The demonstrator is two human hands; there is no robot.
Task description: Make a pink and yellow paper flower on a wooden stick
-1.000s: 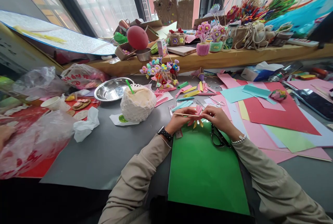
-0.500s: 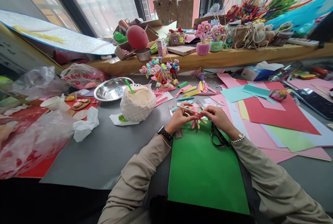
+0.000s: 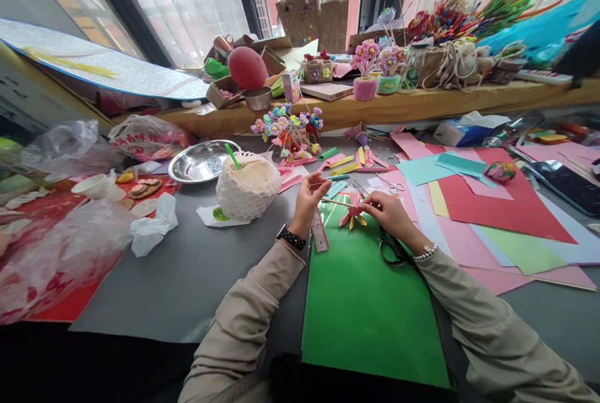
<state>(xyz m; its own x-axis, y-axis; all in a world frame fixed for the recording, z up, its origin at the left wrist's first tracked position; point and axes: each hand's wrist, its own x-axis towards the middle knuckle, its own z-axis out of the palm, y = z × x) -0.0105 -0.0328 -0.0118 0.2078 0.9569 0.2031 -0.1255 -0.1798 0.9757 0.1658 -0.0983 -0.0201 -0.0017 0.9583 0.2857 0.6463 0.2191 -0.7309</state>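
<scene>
My right hand [image 3: 388, 210] pinches the pink paper flower [image 3: 354, 210] just above the top edge of the green sheet [image 3: 370, 309], fingers closed on its petals. My left hand [image 3: 308, 198] (a dark watch on its wrist) has its fingertips closed on the near end of the thin wooden stick [image 3: 335, 202], which runs across to the flower. Black scissors [image 3: 391, 248] lie just beside my right wrist.
</scene>
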